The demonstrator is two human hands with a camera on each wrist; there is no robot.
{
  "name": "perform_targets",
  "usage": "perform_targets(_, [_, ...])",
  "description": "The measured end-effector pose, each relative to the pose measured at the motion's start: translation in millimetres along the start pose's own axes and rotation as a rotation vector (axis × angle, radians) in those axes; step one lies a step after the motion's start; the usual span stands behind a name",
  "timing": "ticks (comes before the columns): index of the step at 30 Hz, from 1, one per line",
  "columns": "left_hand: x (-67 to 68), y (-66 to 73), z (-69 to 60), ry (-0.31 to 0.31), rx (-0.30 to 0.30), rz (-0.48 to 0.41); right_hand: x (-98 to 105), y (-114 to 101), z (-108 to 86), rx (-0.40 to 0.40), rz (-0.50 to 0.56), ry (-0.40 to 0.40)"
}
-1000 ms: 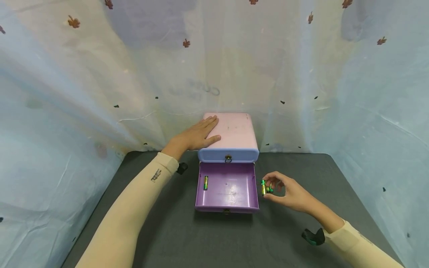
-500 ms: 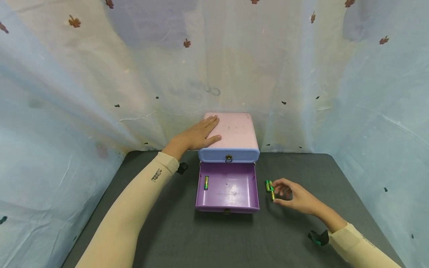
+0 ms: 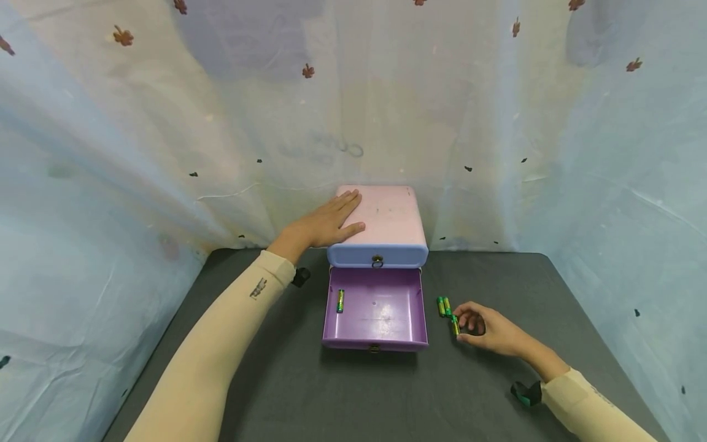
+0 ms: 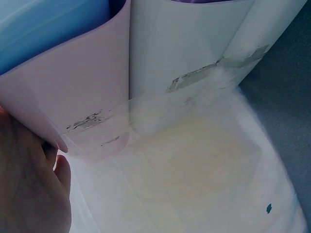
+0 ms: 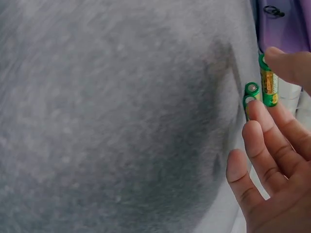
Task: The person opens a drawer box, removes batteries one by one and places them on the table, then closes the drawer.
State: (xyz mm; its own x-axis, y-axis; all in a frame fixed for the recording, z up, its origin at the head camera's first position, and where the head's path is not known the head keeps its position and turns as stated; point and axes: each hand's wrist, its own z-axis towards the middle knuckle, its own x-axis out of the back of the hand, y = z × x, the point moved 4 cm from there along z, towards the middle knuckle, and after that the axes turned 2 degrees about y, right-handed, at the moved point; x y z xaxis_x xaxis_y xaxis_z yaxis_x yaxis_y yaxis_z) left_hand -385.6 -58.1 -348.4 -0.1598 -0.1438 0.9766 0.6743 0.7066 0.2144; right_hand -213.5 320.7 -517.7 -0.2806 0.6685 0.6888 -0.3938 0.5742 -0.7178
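Just off the right edge of the purple drawer (image 3: 375, 307), the head view shows the right hand (image 3: 491, 328) pinching a green battery (image 3: 455, 325) between thumb and forefinger; whether it touches the bench (image 3: 353, 393), I cannot tell. Two more batteries (image 3: 444, 306) stand side by side between that battery and the drawer, with a narrow strip of bench separating them from the drawer's right wall. Inside the drawer, near its left wall, lies a loose battery (image 3: 340, 301). Above and behind the drawer sits the pink casing (image 3: 392, 215) with its blue front (image 3: 359, 256); the left hand (image 3: 326, 222) rests on the casing's left part, fingers straight and thumb apart. Bench runs from the drawer's front edge toward the person, and out past the right hand to the drawer's far right. Behind everything hangs a patterned sheet (image 3: 386, 123).

From the left wrist, the left hand lies against the pink casing, beside a white casing (image 4: 180, 39) whose rim shows a sliver of the drawer's purple.

From the right wrist, thumb and forefinger meet the battery's opposite ends, the other fingers spread apart, with the drawer's ring pull (image 5: 273, 10) beyond.
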Motion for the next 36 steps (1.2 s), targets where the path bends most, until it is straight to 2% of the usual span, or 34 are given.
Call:
perform_targets(7, [-1.3,-0.7,0.9,0.003,0.001,-0.006,-2.1,6.4,-1.4,-0.03,0.023,-0.017])
perform_targets(18, [-2.5,-2.2,1.9,0.004,0.007,0.02,-5.4,7.3,0.2,0.011,-0.055,-0.004])
perform_targets(36, [-2.1,-2.8,2.8,-0.004,0.012,0.025,-7.8,8.2,-0.2,0.016,-0.055,0.001])
